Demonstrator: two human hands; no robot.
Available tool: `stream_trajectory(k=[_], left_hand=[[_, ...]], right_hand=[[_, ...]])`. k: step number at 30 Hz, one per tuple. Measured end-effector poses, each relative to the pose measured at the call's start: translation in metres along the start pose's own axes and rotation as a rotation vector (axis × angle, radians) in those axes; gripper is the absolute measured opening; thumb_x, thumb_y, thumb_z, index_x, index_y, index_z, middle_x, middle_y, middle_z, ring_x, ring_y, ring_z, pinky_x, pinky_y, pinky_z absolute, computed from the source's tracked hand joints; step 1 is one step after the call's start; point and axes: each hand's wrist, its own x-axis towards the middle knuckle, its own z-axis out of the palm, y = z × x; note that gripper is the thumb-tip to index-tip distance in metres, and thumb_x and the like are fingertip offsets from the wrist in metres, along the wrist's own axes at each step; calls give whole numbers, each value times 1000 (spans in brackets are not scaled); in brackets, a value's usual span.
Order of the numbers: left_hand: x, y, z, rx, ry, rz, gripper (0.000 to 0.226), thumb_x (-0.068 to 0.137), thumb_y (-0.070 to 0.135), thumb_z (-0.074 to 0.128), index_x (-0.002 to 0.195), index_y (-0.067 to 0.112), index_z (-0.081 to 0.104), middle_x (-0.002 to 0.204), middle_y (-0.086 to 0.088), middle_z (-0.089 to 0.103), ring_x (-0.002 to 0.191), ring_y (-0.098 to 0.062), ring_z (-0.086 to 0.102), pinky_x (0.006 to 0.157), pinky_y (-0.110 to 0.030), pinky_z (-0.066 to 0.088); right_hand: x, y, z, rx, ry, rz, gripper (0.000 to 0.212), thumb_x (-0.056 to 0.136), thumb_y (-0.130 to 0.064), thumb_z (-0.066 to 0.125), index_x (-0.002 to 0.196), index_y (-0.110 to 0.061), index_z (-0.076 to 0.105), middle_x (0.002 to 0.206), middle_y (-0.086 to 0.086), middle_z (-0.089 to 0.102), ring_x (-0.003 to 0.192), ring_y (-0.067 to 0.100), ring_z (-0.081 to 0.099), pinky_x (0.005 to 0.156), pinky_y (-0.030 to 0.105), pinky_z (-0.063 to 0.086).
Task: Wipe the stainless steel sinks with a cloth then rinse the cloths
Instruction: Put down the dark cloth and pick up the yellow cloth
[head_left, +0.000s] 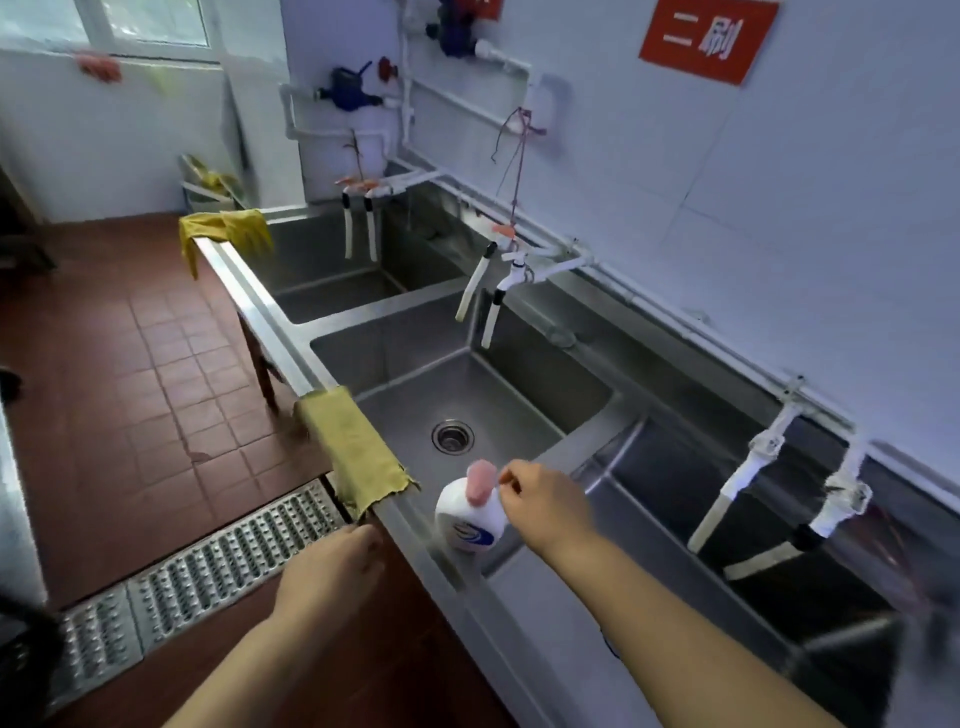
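Yellow cloth (358, 452) draped over front rim of middle sink (467, 384) — dry-looking, wiping seemingly not begun. Left hand (332, 566) just below cloth, fingers loosely curled, holding nothing. Right hand (540, 499) beside white bottle (470, 514), fingertips pinched — grip unclear.
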Motion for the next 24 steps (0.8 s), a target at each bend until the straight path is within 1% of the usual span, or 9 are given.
stream_trajectory(k=[2,4,6,9,11,15,17,20,24], left_hand=[[30,-16,1,-6,-35,26,28,85,41,52,112,37,59,109,14,61,99,-10,61,74,-27,48],[58,-26,4,-6,-63,55,28,85,41,52,111,36,60,108,13,62,99,-11,61,74,-27,48],[82,-35,11,-23,-83,74,28,87,39,51,113,33,61,108,10,62,101,-14,60,76,-28,47],[110,-41,25,-59,-126,73,35,89,34,54,124,28,56,117,2,56,112,-20,51,83,-32,45],[125,-43,32,-54,-131,49,38,87,32,57,124,25,56,117,-1,55,115,-23,48,86,-34,44],[142,-44,44,-16,-120,35,23,88,29,51,103,16,63,101,-7,56,100,-28,52,76,-37,45],[148,-45,48,10,-104,62,18,89,26,52,97,15,63,97,-6,57,95,-28,53,72,-36,45],[154,-42,51,78,-107,126,13,89,20,51,92,14,63,96,-5,63,94,-27,54,72,-36,43],[148,-23,45,-16,-90,127,15,89,16,48,90,13,62,95,-8,64,94,-29,55,74,-38,44]], right_hand=[[15,-17,5,-27,-2,58,26,95,-32,41,103,-15,58,103,4,62,89,23,60,77,37,52],[28,-29,12,-54,-31,126,31,91,-41,42,103,-17,56,105,3,59,91,24,58,74,34,48],[36,-37,21,-91,-51,194,38,87,-52,44,103,-19,54,101,2,57,88,24,56,68,30,40],[41,-43,33,-102,-28,281,37,81,-61,48,85,-24,48,90,-3,57,76,20,48,64,28,32],[44,-43,38,-77,-1,316,33,79,-58,52,82,-26,47,88,-7,57,75,18,48,62,27,30],[42,-38,45,-17,32,377,22,81,-46,54,81,-25,46,89,-6,61,76,20,53,63,28,38],[36,-32,48,22,88,417,24,78,-46,56,79,-24,47,83,-7,61,76,19,55,63,28,39],[25,-23,47,110,142,498,26,74,-47,59,74,-23,49,74,-10,60,72,13,55,57,24,38],[0,-7,42,176,185,572,25,70,-50,59,73,-27,50,71,-15,59,68,4,54,51,16,32]])
